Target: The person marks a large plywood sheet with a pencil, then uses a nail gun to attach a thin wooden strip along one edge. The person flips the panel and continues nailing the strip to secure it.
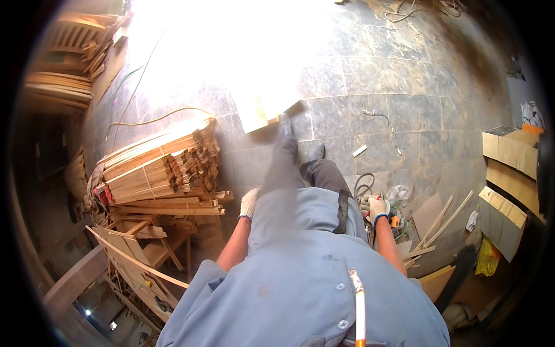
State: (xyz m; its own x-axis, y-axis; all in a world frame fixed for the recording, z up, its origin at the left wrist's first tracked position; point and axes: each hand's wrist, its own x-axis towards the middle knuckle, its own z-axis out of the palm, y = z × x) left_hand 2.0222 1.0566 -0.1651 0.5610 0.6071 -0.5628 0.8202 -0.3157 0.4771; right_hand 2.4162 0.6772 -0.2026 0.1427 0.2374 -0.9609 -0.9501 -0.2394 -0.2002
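Grey tiled floor (370,118) spreads out in front of me, glaring white toward the far side, and with one leg ahead of the other and both arms down at my sides, I'd judge the step in hand is footwork rather than fine handling; any next pace calls for watching where I plant my feet. The biggest thing by me is the tied stack of wooden strips (150,176) on my left, its cut ends toward me, near my left hand but with a gap between. Over on the right rim stand pale wooden panels (511,153), well apart from me. A flat pale board (263,113) lies right at the toe of my leading shoe (285,126), the plainest thing in my way. Thin loose strips (445,222) lie crossed on my right, a yellow cord (167,115) curves over the floor past the stack, and a black cord loop (364,180) shows just beyond my right hand, among clutter I can't sort out. My gloved left hand (248,203) hangs beside my thigh; I see nothing in it, but can't tell how its fingers are set. My gloved right hand (378,207) has something small and red at its front edge; whether the fingers are clamped on anything, I can't tell. Smallest, a white offcut (359,151) lies ahead to the right, easy to tread on.
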